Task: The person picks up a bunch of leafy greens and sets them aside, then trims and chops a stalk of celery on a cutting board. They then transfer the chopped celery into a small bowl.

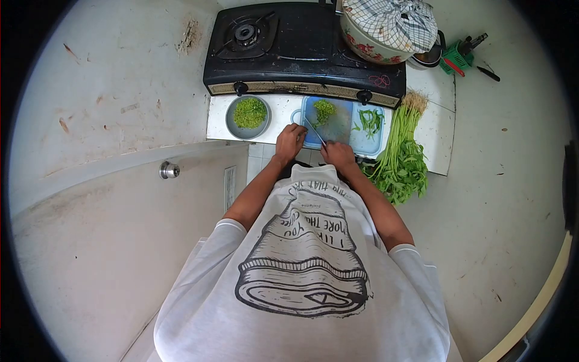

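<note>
My right hand (339, 155) is closed around the handle of a knife (315, 131), its blade slanting up and left over a blue cutting board (341, 128). At the board's left edge, just beside the blade, my left hand (291, 142) has its fingers curled together; what they grip, if anything, is too small to make out. A small heap of chopped green stalks (324, 111) lies on the board beyond the knife tip. Some loose green leaves (370, 120) rest on the board's lighter right part.
Left of the board stands a grey bowl (230, 124) of chopped greens. A rooted bunch of leafy greens (405, 145) hangs over the counter's front at right. Behind are a black gas stove (301, 69), a cloth-topped floral pot (374, 51) and a green basket (456, 57) of utensils.
</note>
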{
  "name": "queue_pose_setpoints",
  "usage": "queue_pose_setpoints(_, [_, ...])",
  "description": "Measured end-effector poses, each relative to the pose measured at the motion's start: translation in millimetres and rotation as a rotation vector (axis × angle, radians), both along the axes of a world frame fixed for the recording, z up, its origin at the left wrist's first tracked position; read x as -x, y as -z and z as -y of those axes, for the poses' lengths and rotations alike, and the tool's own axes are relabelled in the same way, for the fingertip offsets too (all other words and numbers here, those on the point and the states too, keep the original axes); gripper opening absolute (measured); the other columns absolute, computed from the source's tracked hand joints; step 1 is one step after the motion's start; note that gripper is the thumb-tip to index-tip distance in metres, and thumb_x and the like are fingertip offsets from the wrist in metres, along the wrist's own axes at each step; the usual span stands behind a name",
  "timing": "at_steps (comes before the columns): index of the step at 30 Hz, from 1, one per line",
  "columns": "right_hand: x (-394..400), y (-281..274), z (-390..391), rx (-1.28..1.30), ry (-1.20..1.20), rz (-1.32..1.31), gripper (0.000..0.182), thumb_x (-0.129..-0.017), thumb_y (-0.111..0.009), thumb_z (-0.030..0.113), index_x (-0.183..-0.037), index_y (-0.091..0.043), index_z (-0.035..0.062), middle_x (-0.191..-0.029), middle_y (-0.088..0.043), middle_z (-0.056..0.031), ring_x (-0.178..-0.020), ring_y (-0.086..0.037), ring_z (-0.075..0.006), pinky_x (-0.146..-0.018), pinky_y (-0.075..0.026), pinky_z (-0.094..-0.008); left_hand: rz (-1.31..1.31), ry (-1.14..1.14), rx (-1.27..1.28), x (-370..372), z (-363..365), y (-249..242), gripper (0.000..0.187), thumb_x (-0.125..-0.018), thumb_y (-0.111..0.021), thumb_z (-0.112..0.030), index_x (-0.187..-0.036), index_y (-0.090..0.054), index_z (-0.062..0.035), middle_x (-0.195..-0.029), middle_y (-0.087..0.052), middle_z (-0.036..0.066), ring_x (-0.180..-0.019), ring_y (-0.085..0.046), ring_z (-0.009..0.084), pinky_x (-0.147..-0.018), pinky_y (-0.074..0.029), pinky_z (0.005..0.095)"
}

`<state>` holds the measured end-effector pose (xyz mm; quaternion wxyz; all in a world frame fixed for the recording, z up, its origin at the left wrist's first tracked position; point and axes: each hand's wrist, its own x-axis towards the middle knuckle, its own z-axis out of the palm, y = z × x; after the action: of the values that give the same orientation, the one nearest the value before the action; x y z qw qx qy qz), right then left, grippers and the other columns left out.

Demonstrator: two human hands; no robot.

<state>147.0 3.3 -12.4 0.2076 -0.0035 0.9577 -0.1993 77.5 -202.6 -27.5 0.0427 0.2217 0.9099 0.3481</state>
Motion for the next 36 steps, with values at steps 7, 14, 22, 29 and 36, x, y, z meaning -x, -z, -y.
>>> queue_pose_setpoints(7, [10,-2,-7,0.021,0.069,0.013,0.044,-0.101,-0.052,0.041,-0.098,-0.074,0.0027,-0.086,-0.073,-0.0271,-0.081,-0.072,-0.0462,-0.078,-0.058,-0.0560,-0.032,0.096,-0.005,13,-6,-3,0.015,-0.089,-0.068,-0.009,-0.104,-0.069,-0.0075,-0.095,-0.068,0.012,-0.093,-0.065,0.0338,-0.082,-0.055,0.0447])
queue_pose_setpoints(14, [3,-2,-4,-0.004,0.026,-0.034,0.044,-0.101,-0.053,0.041,-0.097,-0.075,0.0024,-0.087,-0.074,-0.0254,-0.081,-0.074,-0.0434,-0.077,-0.059,-0.0543,-0.013,0.048,0.018,17,-21,1,0.012,-0.088,-0.068,-0.009,-0.100,-0.071,-0.0068,-0.095,-0.069,0.012,-0.094,-0.065,0.0346,-0.083,-0.055,0.0454])
queue_pose_setpoints(22, [1,-1,-3,0.014,0.011,-0.026,0.045,-0.101,-0.052,0.041,-0.096,-0.074,0.0016,-0.084,-0.073,-0.0255,-0.080,-0.073,-0.0439,-0.077,-0.059,-0.0542,-0.013,0.024,-0.039,14,-19,2,0.011,-0.087,-0.069,-0.010,-0.097,-0.074,-0.0076,-0.096,-0.069,0.011,-0.094,-0.066,0.0340,-0.084,-0.055,0.0441])
queue_pose_setpoints(29, [6,5,1,0.020,0.019,-0.022,0.044,-0.101,-0.052,0.039,-0.096,-0.073,0.0014,-0.085,-0.074,-0.0242,-0.082,-0.073,-0.0436,-0.078,-0.059,-0.0529,0.015,-0.007,-0.039,10,-18,-2,0.011,-0.088,-0.070,-0.010,-0.098,-0.076,-0.0077,-0.099,-0.069,0.010,-0.096,-0.066,0.0328,-0.084,-0.055,0.0433])
queue_pose_setpoints(36, [5,4,-1,0.011,0.030,0.013,0.044,-0.102,-0.050,0.039,-0.098,-0.074,0.0025,-0.091,-0.074,-0.0242,-0.085,-0.073,-0.0438,-0.080,-0.059,-0.0540,0.029,-0.027,-0.044,10,-18,-2,0.012,-0.088,-0.069,-0.008,-0.098,-0.076,-0.0080,-0.097,-0.070,0.010,-0.094,-0.067,0.0330,-0.085,-0.055,0.0429])
